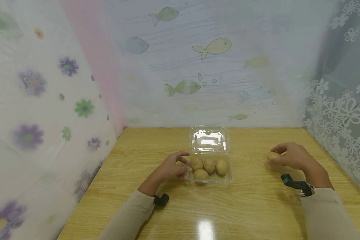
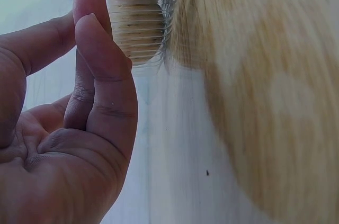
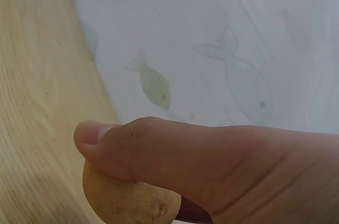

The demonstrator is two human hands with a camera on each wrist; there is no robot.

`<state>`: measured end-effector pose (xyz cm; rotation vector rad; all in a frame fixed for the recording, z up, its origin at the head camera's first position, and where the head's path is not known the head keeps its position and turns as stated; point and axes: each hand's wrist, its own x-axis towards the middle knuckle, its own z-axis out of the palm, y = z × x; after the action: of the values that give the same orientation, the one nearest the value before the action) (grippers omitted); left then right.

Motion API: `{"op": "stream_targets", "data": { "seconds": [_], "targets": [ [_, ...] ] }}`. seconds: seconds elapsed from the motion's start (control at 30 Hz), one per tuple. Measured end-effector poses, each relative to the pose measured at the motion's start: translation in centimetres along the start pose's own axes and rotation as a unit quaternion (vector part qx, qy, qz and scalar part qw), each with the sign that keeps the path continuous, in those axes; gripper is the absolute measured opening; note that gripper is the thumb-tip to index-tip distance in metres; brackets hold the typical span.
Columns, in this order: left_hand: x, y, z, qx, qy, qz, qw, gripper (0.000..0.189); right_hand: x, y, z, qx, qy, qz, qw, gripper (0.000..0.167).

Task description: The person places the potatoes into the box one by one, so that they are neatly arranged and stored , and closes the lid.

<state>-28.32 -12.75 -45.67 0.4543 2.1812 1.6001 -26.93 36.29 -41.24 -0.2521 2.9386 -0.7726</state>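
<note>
An open clear plastic clamshell box (image 1: pixel 229 173) stands on the table with several potatoes (image 1: pixel 209 165) in its base. Its lid (image 1: pixel 209 141) is folded back toward the wall. At the box's left side is my left hand (image 1: pixel 171 166), fingers loosely bent and fingertips against the side wall. The left wrist view shows those fingers (image 2: pixel 108 94) by the ribbed plastic, potatoes behind it. Off to the right, my right hand (image 1: pixel 294 156) pinches another potato (image 1: pixel 273 155) between thumb and fingers. In the right wrist view, the thumb lies over this potato (image 3: pixel 130 197).
The wooden table (image 1: pixel 243 203) ends at a back wall covering (image 1: pixel 168 66) printed with fish. Flowered sheets hang at the left (image 1: pixel 48 116) and right (image 1: pixel 345 110). Each wrist wears a black camera mount (image 1: pixel 297 184).
</note>
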Motion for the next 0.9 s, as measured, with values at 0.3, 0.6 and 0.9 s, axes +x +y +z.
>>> {"op": "stream_targets", "data": {
  "seconds": [0.3,0.6,0.9],
  "targets": [
    [-0.1,0.0,0.1,0.004,0.003,-0.002,1.0000,0.070,0.0,-0.9,0.2,0.004,0.007,-0.012,0.9999,0.074],
    [-0.1,0.1,0.1,0.005,0.005,-0.002,1.0000,0.071,-0.1,-2.2,0.0,-0.003,0.015,-0.025,0.9996,0.073],
    [-0.1,0.1,0.1,0.003,0.005,-0.003,1.0000,0.070,-0.1,-3.1,-0.1,-0.008,0.018,-0.026,0.9995,0.072]
  ]
}}
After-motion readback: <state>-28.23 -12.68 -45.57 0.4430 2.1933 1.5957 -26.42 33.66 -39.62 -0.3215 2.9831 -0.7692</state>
